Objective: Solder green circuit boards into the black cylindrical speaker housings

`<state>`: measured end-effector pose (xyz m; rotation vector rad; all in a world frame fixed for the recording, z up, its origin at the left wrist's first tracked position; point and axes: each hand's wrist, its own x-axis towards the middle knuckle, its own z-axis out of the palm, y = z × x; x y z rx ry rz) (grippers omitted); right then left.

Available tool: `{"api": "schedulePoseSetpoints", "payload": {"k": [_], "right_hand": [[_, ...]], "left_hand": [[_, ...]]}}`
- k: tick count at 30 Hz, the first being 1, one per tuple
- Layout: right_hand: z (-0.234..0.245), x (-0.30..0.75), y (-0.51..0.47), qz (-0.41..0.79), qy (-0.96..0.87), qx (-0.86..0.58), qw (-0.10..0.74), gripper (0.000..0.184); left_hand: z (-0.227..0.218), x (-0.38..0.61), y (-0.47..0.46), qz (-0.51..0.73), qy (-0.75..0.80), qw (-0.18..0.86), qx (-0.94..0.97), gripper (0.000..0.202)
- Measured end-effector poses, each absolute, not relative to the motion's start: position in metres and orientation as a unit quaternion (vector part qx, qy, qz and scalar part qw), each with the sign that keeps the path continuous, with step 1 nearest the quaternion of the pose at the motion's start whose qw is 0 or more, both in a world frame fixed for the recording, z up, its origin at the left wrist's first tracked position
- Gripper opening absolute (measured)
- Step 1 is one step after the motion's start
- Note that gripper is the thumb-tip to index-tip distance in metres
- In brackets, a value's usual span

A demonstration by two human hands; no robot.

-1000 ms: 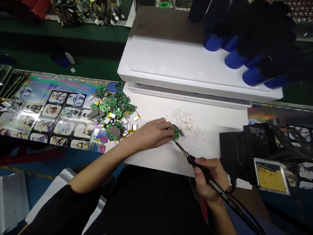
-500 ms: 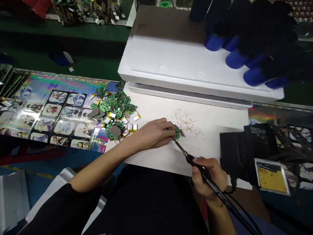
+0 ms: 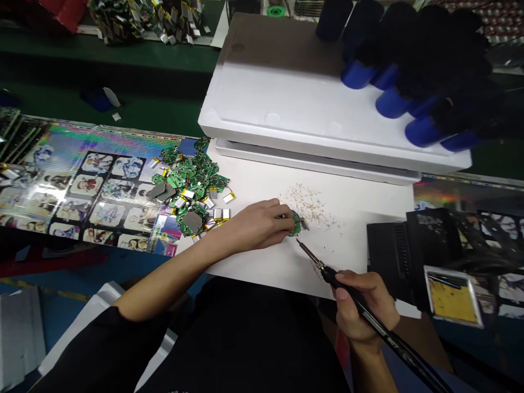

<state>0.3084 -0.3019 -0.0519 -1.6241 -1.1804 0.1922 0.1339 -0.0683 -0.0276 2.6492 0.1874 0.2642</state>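
Your left hand (image 3: 266, 225) holds a round green circuit board (image 3: 295, 224) in its fingers. Your right hand (image 3: 375, 299): fingers wrapped round a slim black soldering iron (image 3: 376, 324), tip near board.

Green circuit board (image 3: 297, 225): partly hidden | Black soldering iron (image 3: 369, 316): slanted (tip beside board)

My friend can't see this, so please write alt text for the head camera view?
A person's right hand holds a soldering iron, its tip near a green circuit board that the left hand touches; more boards lie piled left.
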Motion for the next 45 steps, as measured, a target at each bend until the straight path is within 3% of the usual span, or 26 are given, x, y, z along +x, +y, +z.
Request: {"api": "schedulePoseSetpoints", "payload": {"k": [16, 24, 28, 31, 38, 45], "right_hand": [[-0.053, 0.317, -0.289, 0.121, -0.289, -0.69, 0.653, 0.028], [-0.069, 0.329, -0.249, 0.171, -0.3, -0.695, 0.631, 0.027], [-0.08, 0.335, -0.236, 0.215, -0.33, -0.682, 0.616, 0.025], [-0.084, 0.337, -0.231, 0.236, -0.348, -0.675, 0.606, 0.023], [-0.095, 0.337, -0.233, 0.257, -0.351, -0.689, 0.58, 0.025], [-0.095, 0.335, -0.235, 0.247, -0.343, -0.691, 0.587, 0.024]], "left_hand": [[-0.03, 0.133, -0.069, 0.098, 0.069, 0.234, 0.965, 0.019], [-0.045, 0.123, -0.088, 0.205, 0.152, 0.276, 0.927, 0.013], [-0.062, 0.12, -0.1, 0.222, 0.189, 0.346, 0.892, 0.018], [-0.066, 0.117, -0.099, 0.208, 0.194, 0.389, 0.876, 0.006], [-0.034, 0.079, -0.088, 0.152, 0.227, 0.487, 0.829, 0.011], [-0.002, 0.029, -0.055, 0.203, 0.284, 0.43, 0.832, 0.014]]}}
